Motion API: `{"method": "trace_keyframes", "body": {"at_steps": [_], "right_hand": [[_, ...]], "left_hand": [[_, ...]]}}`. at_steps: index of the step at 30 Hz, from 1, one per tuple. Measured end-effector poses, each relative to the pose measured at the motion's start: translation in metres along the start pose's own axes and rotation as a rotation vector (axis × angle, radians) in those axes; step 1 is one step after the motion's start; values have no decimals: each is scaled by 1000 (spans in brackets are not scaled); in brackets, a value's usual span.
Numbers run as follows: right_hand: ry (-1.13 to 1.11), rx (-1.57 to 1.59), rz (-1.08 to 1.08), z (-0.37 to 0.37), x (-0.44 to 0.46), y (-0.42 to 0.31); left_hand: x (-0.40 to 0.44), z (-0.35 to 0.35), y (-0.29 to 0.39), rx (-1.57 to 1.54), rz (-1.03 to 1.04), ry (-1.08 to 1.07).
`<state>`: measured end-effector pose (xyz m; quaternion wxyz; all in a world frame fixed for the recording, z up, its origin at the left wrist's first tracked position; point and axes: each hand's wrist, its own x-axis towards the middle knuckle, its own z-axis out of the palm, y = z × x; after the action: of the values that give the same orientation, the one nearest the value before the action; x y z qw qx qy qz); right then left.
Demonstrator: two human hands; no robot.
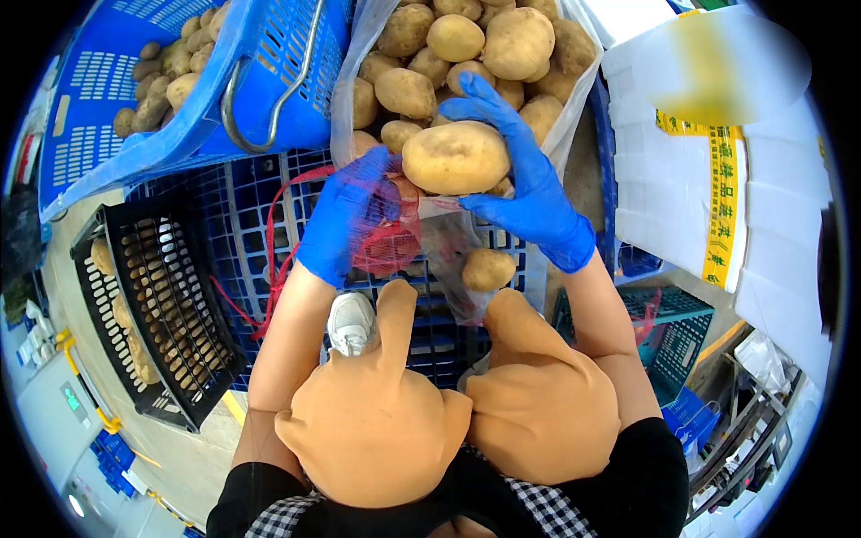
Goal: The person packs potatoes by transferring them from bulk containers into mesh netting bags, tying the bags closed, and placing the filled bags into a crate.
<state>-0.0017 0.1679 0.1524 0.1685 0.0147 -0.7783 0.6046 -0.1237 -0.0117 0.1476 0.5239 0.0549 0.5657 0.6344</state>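
My right hand (pixel 538 193), in a blue glove, grips a large pale potato (pixel 456 158) from its right side, thumb below and fingers above. The potato is over the front edge of an open clear plastic bag (pixel 343 108) full of potatoes. My left hand (pixel 345 220), also gloved in blue and slightly blurred, holds a red mesh bag (pixel 390 242) just left of the potato. Part of the mesh lies across its fingers. Beneath my hands a single potato (pixel 489 269) rests on the plastic near my knees.
A blue crate (pixel 179 152) with potatoes stands at upper left. A black crate (pixel 157 314) holding potatoes is on the floor at left. White foam boxes (pixel 771 197) with yellow tape are stacked at right, above a green crate (pixel 677 345). Blue pallet grating (pixel 242 211) lies underneath.
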Motion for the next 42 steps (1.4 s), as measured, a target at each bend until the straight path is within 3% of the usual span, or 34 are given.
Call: {"method": "trace_keyframes", "body": {"at_steps": [2,5,6,7,10,13,15,19,20,23,27,35,38,42], "right_hand": [[-16,-133,-49,0,1,-6],[-64,-218,-42,6,0,-8],[-57,-215,-47,8,0,-8],[-49,-214,-53,10,0,-9],[97,84,35,23,4,-16],[232,652,259,35,-3,-6],[189,731,293,39,-7,-7],[239,1081,408,44,-10,0],[236,1058,406,43,-11,7],[239,984,381,35,-9,20],[281,822,275,16,-7,12],[248,569,129,6,-1,5],[119,1156,265,-2,-4,1],[-300,1253,359,14,6,-12]], "left_hand": [[1,6,-3,-259,-88,-17],[-5,7,0,-194,-195,-187],[-9,19,5,-210,-207,-87],[-9,18,4,-206,-156,-119],[-8,16,1,-195,39,-162],[-7,20,-5,-124,321,-119],[-5,21,-2,31,499,-143],[-4,23,-4,218,583,-208],[-3,26,-7,208,634,-125],[-8,7,-4,398,433,136],[5,-9,-5,337,621,460],[5,-12,-8,203,416,479],[13,-15,-9,163,395,499],[22,-16,-13,104,398,487]]}}
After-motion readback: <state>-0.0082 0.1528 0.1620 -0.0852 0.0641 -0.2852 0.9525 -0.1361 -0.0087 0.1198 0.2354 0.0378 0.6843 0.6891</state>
